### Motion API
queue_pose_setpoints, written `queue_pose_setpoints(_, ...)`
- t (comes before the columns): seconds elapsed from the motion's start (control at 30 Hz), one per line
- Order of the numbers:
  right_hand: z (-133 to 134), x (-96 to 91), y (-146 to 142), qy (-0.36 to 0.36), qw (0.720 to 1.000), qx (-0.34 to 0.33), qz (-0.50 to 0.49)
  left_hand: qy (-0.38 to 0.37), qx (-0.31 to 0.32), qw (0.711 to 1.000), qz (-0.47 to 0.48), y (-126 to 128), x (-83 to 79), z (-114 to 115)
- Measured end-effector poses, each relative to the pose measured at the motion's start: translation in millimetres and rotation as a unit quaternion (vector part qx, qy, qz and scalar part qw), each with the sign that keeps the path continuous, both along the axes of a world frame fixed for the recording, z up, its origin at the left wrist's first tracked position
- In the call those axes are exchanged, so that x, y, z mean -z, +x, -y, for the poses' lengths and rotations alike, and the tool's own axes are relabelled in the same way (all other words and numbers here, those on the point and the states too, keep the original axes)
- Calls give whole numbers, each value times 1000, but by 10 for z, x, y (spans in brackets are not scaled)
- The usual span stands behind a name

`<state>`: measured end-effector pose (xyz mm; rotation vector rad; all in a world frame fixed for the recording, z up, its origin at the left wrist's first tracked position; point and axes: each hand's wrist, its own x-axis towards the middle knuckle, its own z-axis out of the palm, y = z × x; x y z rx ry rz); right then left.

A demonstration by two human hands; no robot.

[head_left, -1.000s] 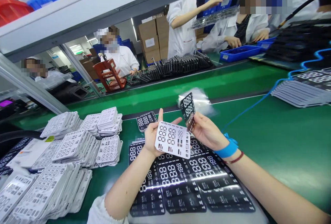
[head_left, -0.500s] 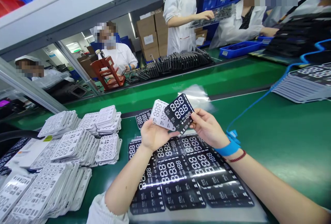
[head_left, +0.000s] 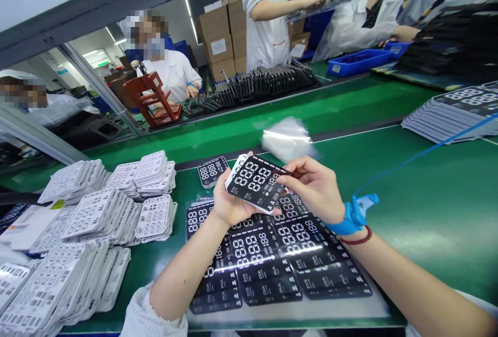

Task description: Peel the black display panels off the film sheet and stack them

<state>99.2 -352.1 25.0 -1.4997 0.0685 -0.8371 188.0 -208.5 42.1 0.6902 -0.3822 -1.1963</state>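
Observation:
A white plastic display frame point(head_left: 238, 162) rests in my left hand point(head_left: 229, 205), mostly covered by a black film label point(head_left: 254, 181) printed with white digits. My fingers curl round the frame's left and lower edges. At the label's right corner, my right hand point(head_left: 317, 186) pinches it between thumb and fingers. Label and frame are almost lined up, one on the other; whether they are stuck together I cannot tell. Beneath both hands lies a sheet of black labels point(head_left: 264, 259) on clear backing. Just beyond my left hand is another black-faced panel point(head_left: 213, 171).
Stacks of white frames point(head_left: 93, 218) fill the left side. Clear film point(head_left: 290, 137) lies beyond my hands. At the right is a pile of black-faced panels point(head_left: 447, 111), with a blue cord point(head_left: 412, 158) running from my wrist strap. Co-workers stand across the green bench point(head_left: 420, 212).
The black label has come down over the white frame, turning so that it nearly covers it. My right hand has moved with it. The camera view has shifted slightly.

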Motion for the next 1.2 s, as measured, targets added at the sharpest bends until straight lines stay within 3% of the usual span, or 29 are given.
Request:
queue_pose_setpoints(0.43,-14,-4,-26,-59,998,25,22,-22,-8,1000,-14,23,43,2)
queue_pose_setpoints(0.93,-5,51,-22,-96,995,23,-17,-10,4,999,-32,34,61,-21)
queue_pose_setpoints(1.07,39,81,-27,-181,982,42,-35,-17,7,1000,-24,36,63,-34)
queue_pose_setpoints(1.2,89,81,-16,-339,933,114,-44,12,-10,1000,-10,9,51,-23)
